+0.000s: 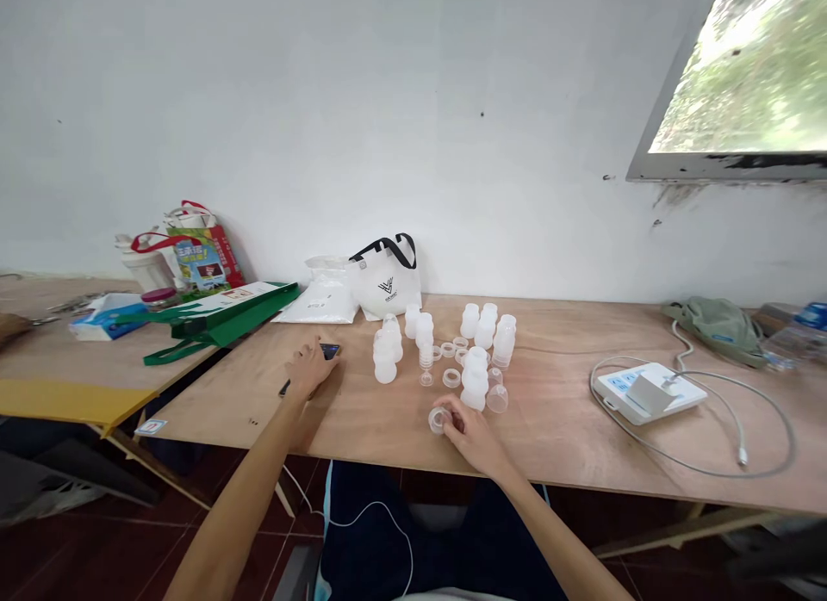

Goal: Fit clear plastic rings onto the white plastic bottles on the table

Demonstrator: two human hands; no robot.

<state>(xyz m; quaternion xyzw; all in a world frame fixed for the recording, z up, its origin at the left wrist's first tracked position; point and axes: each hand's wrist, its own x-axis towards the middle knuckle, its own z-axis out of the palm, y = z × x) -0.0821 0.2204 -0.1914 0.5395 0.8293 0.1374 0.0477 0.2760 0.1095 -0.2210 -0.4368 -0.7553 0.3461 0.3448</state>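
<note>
My left hand (310,368) lies across a dark phone (330,351) at the left of the table, with its fingers and thumb curled over the sides and both phone ends showing. Near the front edge, my right hand (466,429) pinches a clear round bottle ring (438,420). Beyond it stand several frosted white bottles with narrow waists, among them a nearer bottle (475,381) and one farther left (385,360). Loose clear rings (451,378) lie between the bottles. A clear dome-shaped cap (497,399) rests right of the nearer bottle, and a small clear funnel-like piece (425,368) stands mid-group.
A white tote bag (391,282) and a white plastic packet (321,295) are against the wall. Leftward lies a green bag (220,321). A white device (646,393) with a looping grey cable (685,476) and a green cloth cap (717,325) occupy the right side.
</note>
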